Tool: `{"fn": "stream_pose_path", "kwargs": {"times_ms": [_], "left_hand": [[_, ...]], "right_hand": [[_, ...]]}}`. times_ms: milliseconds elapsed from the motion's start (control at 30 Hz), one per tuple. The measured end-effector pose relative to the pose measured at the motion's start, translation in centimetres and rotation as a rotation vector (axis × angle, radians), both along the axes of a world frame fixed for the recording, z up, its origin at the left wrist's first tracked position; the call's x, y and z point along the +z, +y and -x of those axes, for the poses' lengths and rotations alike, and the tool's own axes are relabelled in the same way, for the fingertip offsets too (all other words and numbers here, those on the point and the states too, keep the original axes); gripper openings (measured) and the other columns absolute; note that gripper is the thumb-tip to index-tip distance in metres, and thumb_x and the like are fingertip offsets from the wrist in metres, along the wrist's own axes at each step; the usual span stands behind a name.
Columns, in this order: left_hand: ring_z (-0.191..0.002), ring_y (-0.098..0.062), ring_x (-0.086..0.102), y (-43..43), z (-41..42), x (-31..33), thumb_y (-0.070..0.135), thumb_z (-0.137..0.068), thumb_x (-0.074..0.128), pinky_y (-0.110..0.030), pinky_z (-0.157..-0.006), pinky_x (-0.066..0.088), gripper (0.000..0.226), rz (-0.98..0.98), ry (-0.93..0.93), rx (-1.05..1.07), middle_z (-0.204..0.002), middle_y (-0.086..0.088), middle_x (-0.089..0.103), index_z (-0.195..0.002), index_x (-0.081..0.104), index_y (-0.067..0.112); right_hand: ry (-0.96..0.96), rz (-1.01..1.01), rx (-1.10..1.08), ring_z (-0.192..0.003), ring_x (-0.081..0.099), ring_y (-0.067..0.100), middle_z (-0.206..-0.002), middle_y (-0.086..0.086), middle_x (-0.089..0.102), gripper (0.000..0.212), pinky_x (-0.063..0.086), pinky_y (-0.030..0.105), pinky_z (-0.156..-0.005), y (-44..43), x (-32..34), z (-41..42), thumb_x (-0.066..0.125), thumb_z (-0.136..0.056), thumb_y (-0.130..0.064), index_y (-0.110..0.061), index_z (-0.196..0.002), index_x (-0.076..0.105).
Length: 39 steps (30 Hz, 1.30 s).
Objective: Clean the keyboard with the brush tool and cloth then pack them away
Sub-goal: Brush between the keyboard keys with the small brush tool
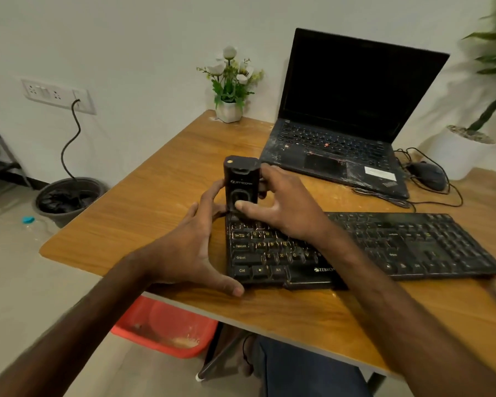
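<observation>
Though upright, one tool [240, 174] (two hands [189, 250] [287, 207])

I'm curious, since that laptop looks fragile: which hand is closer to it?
Right. The right hand grips the black brush tool near the laptop's front corner. The left hand is at the tool's other side, farther from the laptop and nearer the person.

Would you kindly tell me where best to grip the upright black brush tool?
Take the brush tool around its mid-body, from the left and right sides: it is upright, tall and narrow, at the keyboard's far-left corner, with flat side faces.
</observation>
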<state>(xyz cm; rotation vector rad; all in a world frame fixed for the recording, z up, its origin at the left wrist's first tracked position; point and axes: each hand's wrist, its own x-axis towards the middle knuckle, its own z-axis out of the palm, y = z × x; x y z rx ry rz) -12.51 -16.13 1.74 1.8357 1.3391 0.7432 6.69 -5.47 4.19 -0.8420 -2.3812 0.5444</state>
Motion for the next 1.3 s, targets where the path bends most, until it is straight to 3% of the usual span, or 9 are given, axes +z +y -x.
{"fn": "stream_pose_path", "kwargs": {"times_ms": [133, 333, 567, 667, 800, 967, 1100, 1233, 1300], "left_hand": [[-0.147, -0.011, 0.026, 0.0, 0.2, 0.0, 0.06, -0.042, 0.095, -0.052, -0.122, 0.019, 0.152, -0.012, 0.014, -0.021, -0.151, 0.021, 0.034, -0.144, -0.018, 0.061], [-0.145, -0.011, 0.029, 0.4, 0.1, -0.4, 0.056, -0.04, 0.098, -0.049, -0.119, 0.03, 0.155, -0.021, 0.008, -0.025, -0.153, 0.012, 0.034, -0.145, -0.016, 0.061], [-0.143, 0.001, 0.03, 0.2, 0.3, -0.4, 0.042, -0.046, 0.1, -0.037, -0.118, 0.034, 0.154, -0.015, -0.061, -0.004, -0.157, 0.02, 0.024, -0.141, -0.019, 0.065], [-0.133, 0.006, 0.042, 0.3, 0.7, -0.6, 0.038, -0.044, 0.101, -0.027, -0.112, 0.038, 0.153, -0.011, -0.076, 0.0, -0.147, 0.025, 0.035, -0.14, -0.016, 0.067], [-0.13, 0.012, 0.041, 0.4, 0.8, -0.9, 0.045, -0.04, 0.1, -0.017, -0.107, 0.035, 0.154, -0.014, -0.076, -0.027, -0.14, 0.032, 0.04, -0.143, -0.013, 0.063], [-0.127, 0.02, 0.037, 0.4, 0.6, -1.2, 0.041, -0.042, 0.099, -0.004, -0.099, 0.035, 0.152, -0.015, -0.071, -0.032, -0.14, 0.033, 0.035, -0.143, -0.012, 0.061], [-0.128, 0.02, 0.037, 0.6, 0.4, -1.0, 0.044, -0.042, 0.1, -0.007, -0.101, 0.035, 0.152, -0.003, -0.071, -0.043, -0.137, 0.041, 0.035, -0.143, -0.012, 0.063], [-0.131, 0.015, 0.038, 0.4, 0.7, -1.0, 0.043, -0.044, 0.1, -0.011, -0.105, 0.036, 0.15, -0.007, -0.071, -0.031, -0.137, 0.041, 0.037, -0.143, -0.01, 0.061], [-0.13, 0.015, 0.038, 0.4, 0.9, -1.2, 0.034, -0.046, 0.101, -0.006, -0.101, 0.037, 0.149, -0.013, -0.069, -0.027, -0.138, 0.039, 0.036, -0.144, -0.008, 0.059]], "right_hand": [[-0.079, 0.002, -0.106, -0.105, 0.056, 0.015, -0.119, -0.003, 0.057, 0.063, 0.053, 0.041, -0.092, 0.4, 0.4, -3.9, 0.072, -0.082, -0.045, -0.022, -0.136, 0.05], [-0.012, 0.037, -0.237, -0.098, 0.057, 0.0, -0.115, -0.01, 0.059, 0.057, 0.042, 0.001, -0.073, -0.1, 0.4, -8.9, 0.077, -0.082, -0.032, -0.022, -0.131, 0.051], [0.008, 0.016, -0.027, -0.107, 0.06, 0.013, -0.121, -0.002, 0.061, 0.065, 0.055, 0.036, -0.09, -1.1, -0.4, 1.2, 0.066, -0.081, -0.052, -0.015, -0.132, 0.053], [-0.017, -0.034, -0.071, -0.108, 0.057, 0.015, -0.121, -0.005, 0.06, 0.065, 0.051, 0.045, -0.091, -0.7, -0.5, 0.4, 0.063, -0.082, -0.057, -0.019, -0.133, 0.052], [-0.068, -0.06, -0.221, -0.108, 0.056, 0.016, -0.12, -0.005, 0.059, 0.062, 0.053, 0.044, -0.09, -0.1, -0.3, -5.7, 0.067, -0.084, -0.052, -0.021, -0.134, 0.051], [-0.018, -0.04, -0.396, -0.102, 0.058, 0.009, -0.123, -0.001, 0.062, 0.058, 0.044, 0.013, -0.076, 0.2, 0.2, -11.4, 0.074, -0.084, -0.038, -0.014, -0.133, 0.052], [0.013, 0.008, -0.3, -0.11, 0.061, 0.015, -0.126, 0.002, 0.061, 0.059, 0.051, 0.017, -0.08, -0.3, -0.4, -8.0, 0.074, -0.084, -0.039, -0.017, -0.134, 0.051], [-0.015, -0.031, -0.243, -0.111, 0.059, 0.018, -0.125, -0.001, 0.061, 0.062, 0.055, 0.041, -0.09, -0.5, -0.6, -5.5, 0.067, -0.082, -0.052, -0.019, -0.133, 0.051], [-0.012, -0.03, -0.303, -0.109, 0.06, 0.015, -0.126, 0.0, 0.062, 0.061, 0.055, 0.033, -0.087, -0.2, -0.4, -7.2, 0.07, -0.084, -0.047, -0.018, -0.134, 0.05]]}}
